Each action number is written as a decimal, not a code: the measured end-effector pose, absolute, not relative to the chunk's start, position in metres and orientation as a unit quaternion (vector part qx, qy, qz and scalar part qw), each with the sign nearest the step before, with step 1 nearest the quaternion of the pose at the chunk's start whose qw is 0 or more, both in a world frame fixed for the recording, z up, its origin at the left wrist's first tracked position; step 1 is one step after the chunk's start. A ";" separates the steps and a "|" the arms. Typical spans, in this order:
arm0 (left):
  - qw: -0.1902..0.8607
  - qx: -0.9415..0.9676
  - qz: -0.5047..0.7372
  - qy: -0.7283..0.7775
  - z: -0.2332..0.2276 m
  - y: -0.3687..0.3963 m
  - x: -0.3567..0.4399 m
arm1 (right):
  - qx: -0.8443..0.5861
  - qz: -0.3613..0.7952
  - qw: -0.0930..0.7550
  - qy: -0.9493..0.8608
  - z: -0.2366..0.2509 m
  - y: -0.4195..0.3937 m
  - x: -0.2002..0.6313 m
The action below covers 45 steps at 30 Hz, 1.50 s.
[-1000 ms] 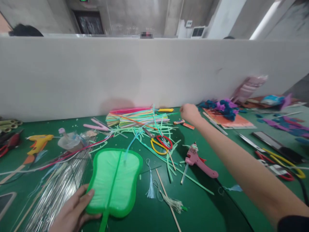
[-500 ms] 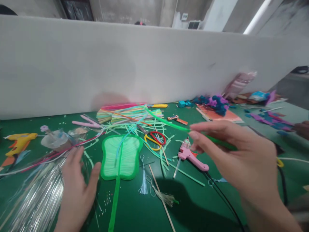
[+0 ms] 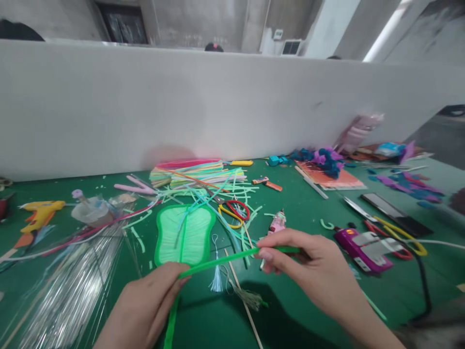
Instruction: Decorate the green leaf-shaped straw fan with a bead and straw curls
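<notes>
Nearest, the left hand [image 3: 145,305] pinches one end of a green straw [image 3: 221,261], and the right hand [image 3: 312,266] grips its other end, holding it level just above the green surface [image 3: 298,203]. Behind it lies a green fan [image 3: 183,235]. Farther back are scissors [image 3: 234,213] and a straw pile [image 3: 192,174].

Your green strip [image 3: 221,261]: a thin, bright, straight length held nearly level above the surface, rising slightly to your right. Your left hand [image 3: 152,305] pinches one end, your right hand [image 3: 308,271] the other, just in front of the green fan [image 3: 183,235].
</notes>
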State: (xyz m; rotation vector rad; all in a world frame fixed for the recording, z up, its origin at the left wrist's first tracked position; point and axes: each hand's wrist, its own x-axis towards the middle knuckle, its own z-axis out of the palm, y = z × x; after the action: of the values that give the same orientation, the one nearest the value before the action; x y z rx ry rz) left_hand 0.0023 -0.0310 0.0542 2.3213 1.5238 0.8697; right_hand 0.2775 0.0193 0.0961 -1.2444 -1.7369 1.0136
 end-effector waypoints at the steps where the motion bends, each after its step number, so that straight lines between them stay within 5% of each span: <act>1: 0.131 0.784 0.295 0.530 0.055 -0.033 -0.004 | -0.489 0.392 0.356 -0.693 0.093 0.021 0.278; 7: 0.183 0.740 0.218 0.609 0.049 -0.046 -0.052 | -0.412 0.358 0.178 -0.819 0.071 0.026 0.263; 14: 0.174 0.690 0.155 0.685 0.021 -0.059 -0.101 | -0.340 0.402 0.085 -0.846 0.039 0.034 0.210; 21: 0.283 0.710 0.126 0.632 0.021 -0.019 -0.059 | -0.376 0.408 0.147 -0.819 0.009 0.052 0.156; 33: 0.286 0.657 0.093 0.692 -0.014 -0.005 -0.053 | -0.419 0.351 0.214 -0.810 -0.015 0.048 0.150; 45: 0.270 0.696 0.245 0.618 0.005 -0.006 -0.092 | -0.534 0.266 0.268 -0.756 0.040 0.061 0.234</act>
State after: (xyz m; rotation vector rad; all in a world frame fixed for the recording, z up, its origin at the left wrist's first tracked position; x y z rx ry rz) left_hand -0.0915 -0.0056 0.0051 1.8756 1.6664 0.6613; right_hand 0.2338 0.0609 0.0404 -1.4408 -2.0404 0.7161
